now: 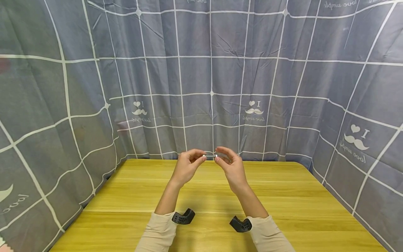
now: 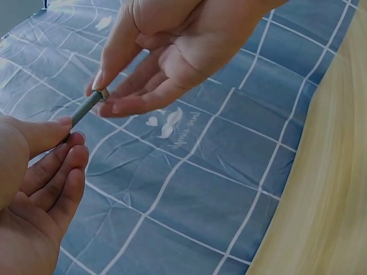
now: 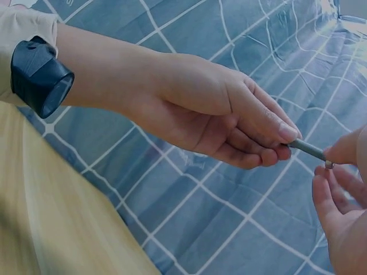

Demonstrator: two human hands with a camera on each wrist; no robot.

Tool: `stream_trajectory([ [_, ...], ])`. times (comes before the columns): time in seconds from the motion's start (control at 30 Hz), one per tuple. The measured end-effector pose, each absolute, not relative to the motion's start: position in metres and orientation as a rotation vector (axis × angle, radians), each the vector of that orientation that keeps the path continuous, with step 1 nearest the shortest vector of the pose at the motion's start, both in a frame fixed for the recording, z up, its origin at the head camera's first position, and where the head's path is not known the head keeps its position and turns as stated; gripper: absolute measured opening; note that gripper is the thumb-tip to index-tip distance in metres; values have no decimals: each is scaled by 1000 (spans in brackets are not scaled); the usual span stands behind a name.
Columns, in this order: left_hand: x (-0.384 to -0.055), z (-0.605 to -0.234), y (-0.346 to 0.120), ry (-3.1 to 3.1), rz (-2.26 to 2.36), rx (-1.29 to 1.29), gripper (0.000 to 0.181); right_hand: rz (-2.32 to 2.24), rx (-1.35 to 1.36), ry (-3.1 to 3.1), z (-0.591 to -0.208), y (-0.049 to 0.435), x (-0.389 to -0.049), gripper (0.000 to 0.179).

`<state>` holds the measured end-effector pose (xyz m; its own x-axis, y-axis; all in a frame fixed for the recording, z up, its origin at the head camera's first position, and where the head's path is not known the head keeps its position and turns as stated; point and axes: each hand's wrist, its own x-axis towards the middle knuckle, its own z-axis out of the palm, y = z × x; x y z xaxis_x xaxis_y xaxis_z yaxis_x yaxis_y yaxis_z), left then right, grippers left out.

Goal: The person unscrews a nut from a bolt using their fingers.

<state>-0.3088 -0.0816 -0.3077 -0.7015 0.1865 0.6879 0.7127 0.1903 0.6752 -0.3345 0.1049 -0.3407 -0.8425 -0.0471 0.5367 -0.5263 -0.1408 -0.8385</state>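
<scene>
Between the two hands, a metal bolt [image 1: 210,156] with a threaded shank is held up roughly level above the far edge of the table. My left hand [image 1: 185,168] pinches one end between thumb and fingers. At the other end, the thumb and fingertips of my right hand [image 1: 234,170] pinch around a small hexagonal piece [image 2: 103,94]; whether it is a nut or the bolt's head I cannot tell. In the right wrist view, the bare shank [image 3: 309,150] shows between the hands. The end inside my left fingers is hidden.
A wooden table [image 1: 211,199] spreads below the forearms. Grey checked curtains [image 1: 195,77] hang behind it and on both sides. Each sleeve cuff carries a black wrist device, one left [image 1: 184,217] and one right [image 1: 240,224].
</scene>
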Motion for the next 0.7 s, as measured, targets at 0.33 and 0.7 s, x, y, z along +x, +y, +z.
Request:
stream_trajectory([
  [0.33,-310,-309,-84,-2022,-1535,-824,11,2049,627,-1879,-342,107,-336,26],
  [0.7,-312,-311,-81,-2037,-1526,-825,11,2055,585,-1794,-341,103,-335,33],
])
